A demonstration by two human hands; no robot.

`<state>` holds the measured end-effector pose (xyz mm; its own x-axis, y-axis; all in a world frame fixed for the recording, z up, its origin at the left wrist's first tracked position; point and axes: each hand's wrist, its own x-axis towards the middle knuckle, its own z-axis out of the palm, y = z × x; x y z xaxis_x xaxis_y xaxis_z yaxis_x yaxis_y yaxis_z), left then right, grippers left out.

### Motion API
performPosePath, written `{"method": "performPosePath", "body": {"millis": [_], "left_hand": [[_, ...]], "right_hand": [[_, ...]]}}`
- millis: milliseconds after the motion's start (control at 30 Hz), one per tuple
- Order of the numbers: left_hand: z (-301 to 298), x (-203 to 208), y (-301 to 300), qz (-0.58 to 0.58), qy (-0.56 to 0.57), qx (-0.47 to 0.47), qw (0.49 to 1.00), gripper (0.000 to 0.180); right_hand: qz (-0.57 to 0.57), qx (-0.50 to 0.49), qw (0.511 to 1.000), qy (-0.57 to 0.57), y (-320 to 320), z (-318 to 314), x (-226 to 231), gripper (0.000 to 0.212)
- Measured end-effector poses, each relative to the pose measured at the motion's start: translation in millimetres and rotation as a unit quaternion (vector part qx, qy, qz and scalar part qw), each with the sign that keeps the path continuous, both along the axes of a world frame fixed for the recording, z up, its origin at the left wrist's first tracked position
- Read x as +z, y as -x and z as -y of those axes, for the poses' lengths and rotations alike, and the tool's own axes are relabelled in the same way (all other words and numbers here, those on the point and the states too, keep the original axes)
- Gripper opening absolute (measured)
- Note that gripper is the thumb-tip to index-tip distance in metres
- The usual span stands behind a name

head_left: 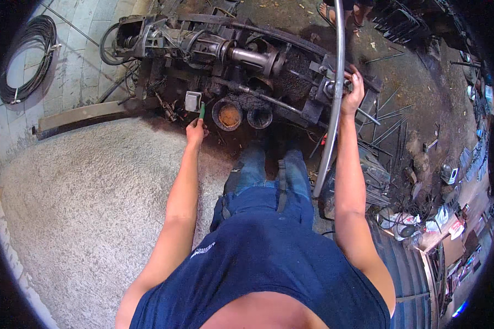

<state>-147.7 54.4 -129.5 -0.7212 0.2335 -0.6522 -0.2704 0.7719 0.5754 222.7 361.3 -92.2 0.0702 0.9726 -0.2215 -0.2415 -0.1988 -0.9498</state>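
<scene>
In front of me stands a dark, greasy machine [225, 57] with a shiny steel shaft [250, 56] across its middle. My left hand [196, 131] is closed around the lower end of a green lever handle [202, 110], just below a small grey box [192, 101]. A long, slightly curved steel tube [335, 104] passes over the machine's right end, beside a bolted clamp block [328, 88]. Bent around the tube's right side are the fingers of my right hand [354, 94]; the tube hides some of the contact. Two round cups, one holding rusty orange material [229, 115], sit low on the machine's front.
Black coiled cable [28, 59] lies at the far left. A beam [88, 117] borders the rough pale floor. Thin metal rods [392, 123] litter the dark ground at right, near plastic bags [403, 220]. Another person's feet [328, 12] show at the top.
</scene>
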Motion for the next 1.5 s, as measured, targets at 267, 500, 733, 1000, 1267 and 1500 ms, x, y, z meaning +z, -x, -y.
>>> {"method": "performPosePath", "body": {"millis": [267,500,733,1000,1267,1500], "left_hand": [[5.5,2.8,2.9,-0.017,-0.029,-0.029,0.999,0.031],[-2.7,13.3,-7.8,-0.035,0.003,-0.050,0.998,0.036],[0.3,7.2,-4.8,-0.020,-0.038,-0.037,0.998,0.039],[-0.4,15.8,-1.6,-0.026,-0.008,-0.087,0.996,0.043],[-6.5,17.3,-9.9,-0.036,-0.017,-0.091,0.995,0.039],[-0.5,7.9,3.8,0.011,-0.027,-0.045,0.999,0.038]], "right_hand": [[-0.069,0.027,0.997,0.038,6.3,-3.2,7.6,0.057],[-0.090,0.000,0.996,0.001,6.6,0.3,1.1,0.058],[-0.033,0.018,0.998,-0.057,6.1,3.1,-8.3,0.058],[0.052,0.092,0.985,-0.133,7.4,0.3,-9.7,0.093],[-0.104,0.037,0.993,-0.036,6.0,0.2,-23.5,0.066],[0.097,0.057,0.982,-0.152,29.9,-7.4,-29.3,0.046]]}}
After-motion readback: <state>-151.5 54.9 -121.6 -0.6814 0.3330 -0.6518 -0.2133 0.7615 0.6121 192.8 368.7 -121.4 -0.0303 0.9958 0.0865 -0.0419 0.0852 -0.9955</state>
